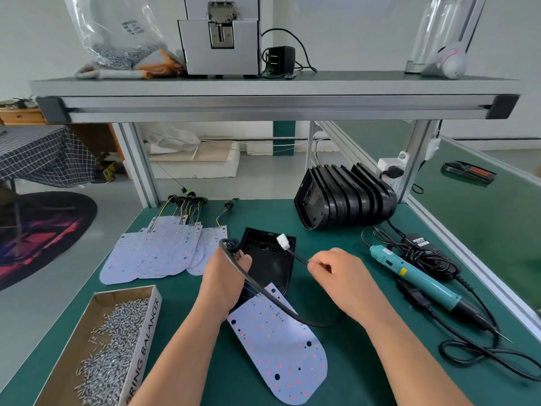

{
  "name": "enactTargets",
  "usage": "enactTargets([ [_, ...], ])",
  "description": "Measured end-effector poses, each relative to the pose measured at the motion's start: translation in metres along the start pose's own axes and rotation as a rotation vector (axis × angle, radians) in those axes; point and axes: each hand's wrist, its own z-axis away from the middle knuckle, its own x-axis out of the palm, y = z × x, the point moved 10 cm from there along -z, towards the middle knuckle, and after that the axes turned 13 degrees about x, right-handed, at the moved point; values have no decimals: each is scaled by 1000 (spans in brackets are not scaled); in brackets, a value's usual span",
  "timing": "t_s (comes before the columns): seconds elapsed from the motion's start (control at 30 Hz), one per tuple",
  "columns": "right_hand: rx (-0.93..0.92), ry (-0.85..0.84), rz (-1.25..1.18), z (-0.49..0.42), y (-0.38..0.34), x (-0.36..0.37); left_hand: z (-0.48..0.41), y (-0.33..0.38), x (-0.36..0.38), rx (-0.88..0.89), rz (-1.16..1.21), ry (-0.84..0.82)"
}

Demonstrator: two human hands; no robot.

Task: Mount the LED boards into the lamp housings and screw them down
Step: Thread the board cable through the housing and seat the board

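A white LED board [281,344] lies on the green bench in front of me, its top end at the near edge of an open black lamp housing [269,259]. A black cable [272,300] runs from the board in a loop. My left hand [224,279] grips the cable near its round black grommet [231,244], beside the housing. My right hand [336,273] pinches the cable's other end just behind its white connector [283,241], which hangs above the housing.
More LED boards [161,250] with wires are fanned out at the left. A cardboard box of screws [114,347] stands at the near left. Stacked black housings [345,197] lie at the back right. A teal electric screwdriver [421,279] and its cords lie to the right.
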Motion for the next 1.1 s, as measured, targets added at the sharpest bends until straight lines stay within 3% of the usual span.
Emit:
enactTargets([
  [0.13, -95, -84, 60, 1, -19, 14, 1, -1, 1, -15, -3, 10],
  [0.3, -106, -36, 234, 3, -24, 18, 4, 9, 6, 56, -77, -35],
  [0.6, 68, -280, -222, -7, -1, 17, 11, 24, 0, 100, -153, 28],
  [0.77, 2, -303, -170, 0, -17, 17, 13, 27, -6, 120, -167, 124],
  [0.97, -78, -95, -31, 0, -34, 0, 17, 36, -6, 193, -159, 173],
  [1.1, 6, -199, -162, -9, -35, -1, 20, 39, -6, 197, -104, 187],
])
